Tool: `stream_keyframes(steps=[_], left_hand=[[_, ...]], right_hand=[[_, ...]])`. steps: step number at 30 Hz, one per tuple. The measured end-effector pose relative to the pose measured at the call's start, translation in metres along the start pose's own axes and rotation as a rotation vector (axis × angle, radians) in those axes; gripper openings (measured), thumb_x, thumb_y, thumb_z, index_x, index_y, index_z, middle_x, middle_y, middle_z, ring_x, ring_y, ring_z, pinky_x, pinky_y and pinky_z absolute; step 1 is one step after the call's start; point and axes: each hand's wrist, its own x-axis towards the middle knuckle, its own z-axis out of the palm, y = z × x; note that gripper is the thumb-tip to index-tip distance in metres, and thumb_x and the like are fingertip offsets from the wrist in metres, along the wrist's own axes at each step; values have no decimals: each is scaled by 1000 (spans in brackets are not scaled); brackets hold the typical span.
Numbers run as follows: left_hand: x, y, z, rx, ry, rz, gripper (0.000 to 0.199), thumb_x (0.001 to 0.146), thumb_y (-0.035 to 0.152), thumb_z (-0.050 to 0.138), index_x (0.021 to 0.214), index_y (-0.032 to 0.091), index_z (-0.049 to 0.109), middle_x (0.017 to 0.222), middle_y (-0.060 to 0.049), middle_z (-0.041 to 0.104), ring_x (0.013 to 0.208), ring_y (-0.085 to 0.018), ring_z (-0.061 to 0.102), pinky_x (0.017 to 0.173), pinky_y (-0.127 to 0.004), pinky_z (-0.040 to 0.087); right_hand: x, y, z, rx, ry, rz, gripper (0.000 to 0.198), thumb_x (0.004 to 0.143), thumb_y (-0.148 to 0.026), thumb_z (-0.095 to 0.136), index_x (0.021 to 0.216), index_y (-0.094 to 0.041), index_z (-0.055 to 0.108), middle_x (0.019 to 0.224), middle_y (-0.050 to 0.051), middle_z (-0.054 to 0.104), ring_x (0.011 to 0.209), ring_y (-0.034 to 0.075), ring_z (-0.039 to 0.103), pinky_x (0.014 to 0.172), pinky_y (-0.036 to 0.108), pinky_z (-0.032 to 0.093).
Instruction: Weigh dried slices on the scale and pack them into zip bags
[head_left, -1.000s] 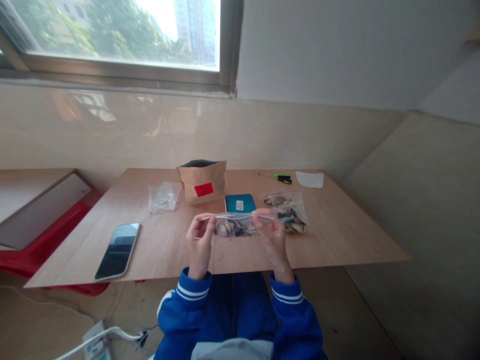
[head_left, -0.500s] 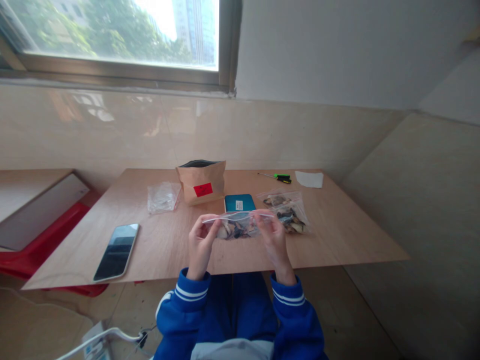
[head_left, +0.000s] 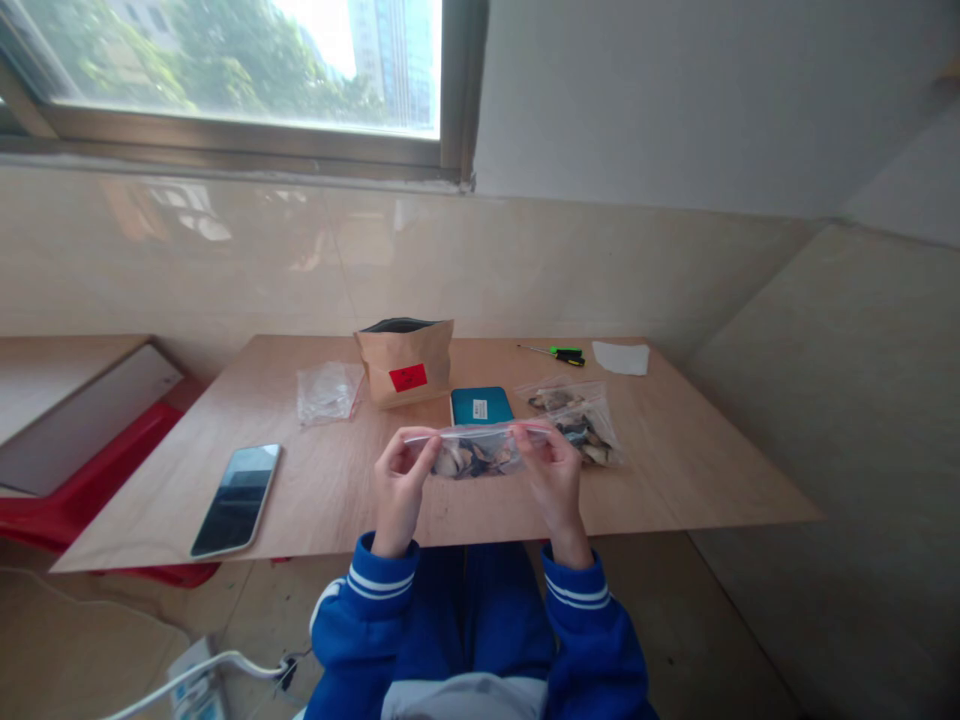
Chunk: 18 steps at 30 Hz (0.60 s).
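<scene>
Between my two hands, just above the table's near side, hangs a clear zip-lock bag (head_left: 477,462) with dark, white and brownish dried pieces inside. My left hand (head_left: 401,480) pinches the left end of its top edge between thumb and fingers. The right end of that edge is pinched by my right hand (head_left: 553,475). Two more filled zip-lock bags (head_left: 589,440) lie overlapping on the table to the right, partly behind my right hand. Directly beyond the held bag is a teal digital scale or flat box (head_left: 491,396) with a white label, its near part hidden.
An upright brown kraft pouch (head_left: 390,385) with a red label gapes at its top. Beside it lie flat clear plastic bags (head_left: 326,395). A phone (head_left: 236,500) rests front left. Screwdrivers (head_left: 566,354) and white paper (head_left: 621,358) are at the back right of the wooden table (head_left: 690,470).
The held bag's top edge, wavy and slightly parted before, is now straighter and pulled flatter. My right hand has shifted slightly to the right along it.
</scene>
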Motion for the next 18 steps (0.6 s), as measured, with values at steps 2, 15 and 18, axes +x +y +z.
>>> stream_keyframes(steps=[2,15,18], left_hand=[[0,0,0,7,16,4,16,79,33,71,84,18,67,79,0,68,74,-12,64,67,-21,50],[1,6,3,-1,-86,-3,21,78,37,71,82,17,66,81,-2,67,77,-14,65,69,-23,51],[2,8,2,22,-77,28,19,79,36,70,82,17,68,84,-3,69,81,-15,66,72,-24,52]], right_hand=[[0,-1,1,6,14,-11,16,83,-34,66,80,-19,68,72,0,67,67,14,61,65,27,50],[0,-2,1,126,-191,120,18,81,-34,70,92,-21,69,86,2,68,76,14,63,73,27,51],[0,-2,3,86,-192,88,13,82,-33,68,78,-21,69,79,1,68,77,15,63,76,28,51]])
